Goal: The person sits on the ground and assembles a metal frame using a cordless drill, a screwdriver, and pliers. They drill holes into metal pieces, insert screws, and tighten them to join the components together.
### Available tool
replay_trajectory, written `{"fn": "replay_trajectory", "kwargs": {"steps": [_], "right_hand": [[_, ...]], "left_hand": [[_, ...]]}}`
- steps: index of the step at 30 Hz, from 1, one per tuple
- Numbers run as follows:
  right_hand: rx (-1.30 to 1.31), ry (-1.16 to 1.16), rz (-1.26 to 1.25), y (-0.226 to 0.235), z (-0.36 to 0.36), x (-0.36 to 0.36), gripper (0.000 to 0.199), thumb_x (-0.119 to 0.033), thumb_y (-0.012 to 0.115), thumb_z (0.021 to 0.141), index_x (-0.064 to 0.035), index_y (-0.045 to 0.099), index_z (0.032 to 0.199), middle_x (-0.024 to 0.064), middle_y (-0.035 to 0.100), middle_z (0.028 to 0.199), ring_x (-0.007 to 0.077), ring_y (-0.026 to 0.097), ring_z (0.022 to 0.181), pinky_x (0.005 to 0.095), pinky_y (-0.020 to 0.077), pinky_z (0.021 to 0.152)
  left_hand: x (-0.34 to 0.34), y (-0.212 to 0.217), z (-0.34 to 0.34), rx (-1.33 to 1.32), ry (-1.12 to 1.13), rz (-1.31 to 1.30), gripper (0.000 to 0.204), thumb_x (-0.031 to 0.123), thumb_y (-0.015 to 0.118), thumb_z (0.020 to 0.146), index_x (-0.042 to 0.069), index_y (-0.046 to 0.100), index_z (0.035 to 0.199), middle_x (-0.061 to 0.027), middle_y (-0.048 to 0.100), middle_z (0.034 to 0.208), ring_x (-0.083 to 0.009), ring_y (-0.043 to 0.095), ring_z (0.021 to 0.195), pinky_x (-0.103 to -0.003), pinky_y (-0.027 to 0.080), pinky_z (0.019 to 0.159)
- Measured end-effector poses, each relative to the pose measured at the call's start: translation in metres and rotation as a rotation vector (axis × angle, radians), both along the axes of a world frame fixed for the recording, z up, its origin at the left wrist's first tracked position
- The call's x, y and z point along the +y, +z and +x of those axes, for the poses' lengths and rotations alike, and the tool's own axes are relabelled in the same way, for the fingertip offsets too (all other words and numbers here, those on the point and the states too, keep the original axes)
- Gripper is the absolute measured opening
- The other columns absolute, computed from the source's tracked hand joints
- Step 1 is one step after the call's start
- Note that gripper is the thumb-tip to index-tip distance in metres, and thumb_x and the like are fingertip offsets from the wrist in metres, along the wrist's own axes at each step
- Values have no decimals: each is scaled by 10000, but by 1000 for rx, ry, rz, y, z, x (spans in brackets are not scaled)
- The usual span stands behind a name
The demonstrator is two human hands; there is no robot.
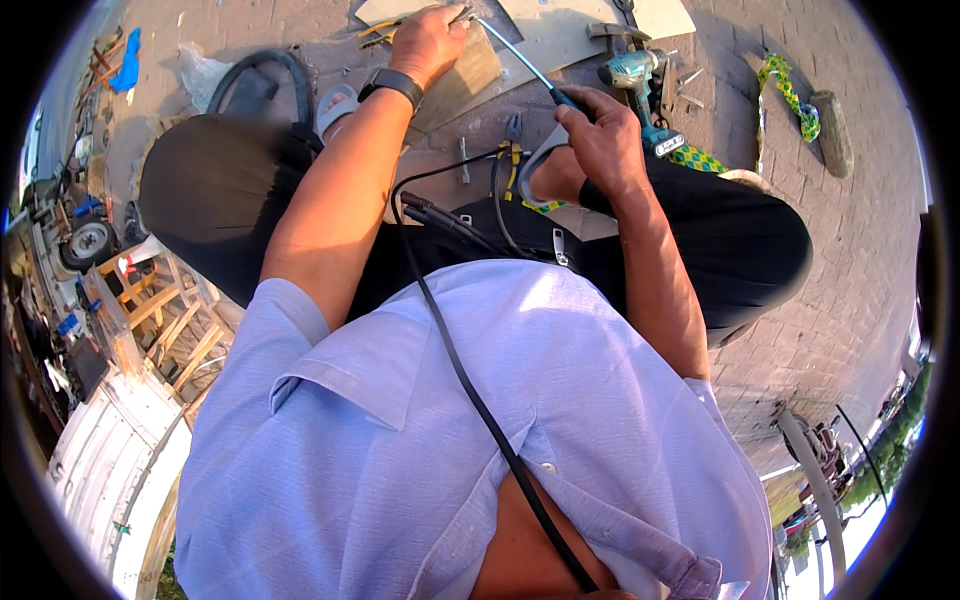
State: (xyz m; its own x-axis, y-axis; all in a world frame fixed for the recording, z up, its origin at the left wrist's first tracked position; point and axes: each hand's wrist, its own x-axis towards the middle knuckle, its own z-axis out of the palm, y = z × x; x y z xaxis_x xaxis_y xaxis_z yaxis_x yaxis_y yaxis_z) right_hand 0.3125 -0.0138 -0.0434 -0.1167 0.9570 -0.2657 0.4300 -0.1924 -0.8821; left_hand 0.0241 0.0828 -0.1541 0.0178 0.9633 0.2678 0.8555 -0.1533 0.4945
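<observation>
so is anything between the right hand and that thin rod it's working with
No. The right hand already grips the dark handle end of the thin rod, and the left hand is at its far tip over the flat board. Nothing visible lies between them.

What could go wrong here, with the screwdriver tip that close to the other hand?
1. The right hand drives a long screwdriver toward the left hand pressing on the wooden board; a slip could jab those fingers.
2. The black cable hangs across the lap and could snag the right forearm.
3. The cordless drill and pliers lie loose by the feet.
</observation>
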Motion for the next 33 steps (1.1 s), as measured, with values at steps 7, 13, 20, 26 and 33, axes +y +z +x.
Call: {"fn": "replay_trajectory", "kwargs": {"steps": [7,13,20,26,33], "right_hand": [[-54,19,142,-5,3,0,305,-153,735,855,-82,757,1151,144,756,980,257,725,895,343,552,829],[-266,85,429,-10,5,-3,356,-135,781,813,-127,759,1169,110,752,1096,319,705,1027,370,560,896],[-419,133,689,-12,9,2,342,-82,746,856,-105,746,1198,105,752,1089,281,702,898,364,568,793],[691,-189,-604,7,13,9,264,-124,666,961,77,673,1131,126,694,940,79,509,670,208,346,474],[-45,28,15,0,18,7,302,-70,784,817,15,714,1099,115,730,990,221,710,916,361,558,854]], "left_hand": [[2,-3,-2,31,13,-16,386,349,652,932,91,737,1206,-165,720,1180,-355,680,1101,-404,539,953],[1,-1,-1,27,3,-28,394,354,646,937,94,731,1221,-166,720,1185,-354,677,1109,-404,536,960],[-5,6,3,9,11,-24,391,358,642,942,99,734,1219,-164,719,1198,-344,677,1120,-401,532,969],[-7,9,9,11,44,-64,388,364,650,940,107,738,1217,-152,717,1216,-335,677,1130,-398,529,978],[-9,11,9,2,52,-54,382,361,656,934,111,742,1210,-146,721,1205,-337,677,1123,-402,532,974]]}}
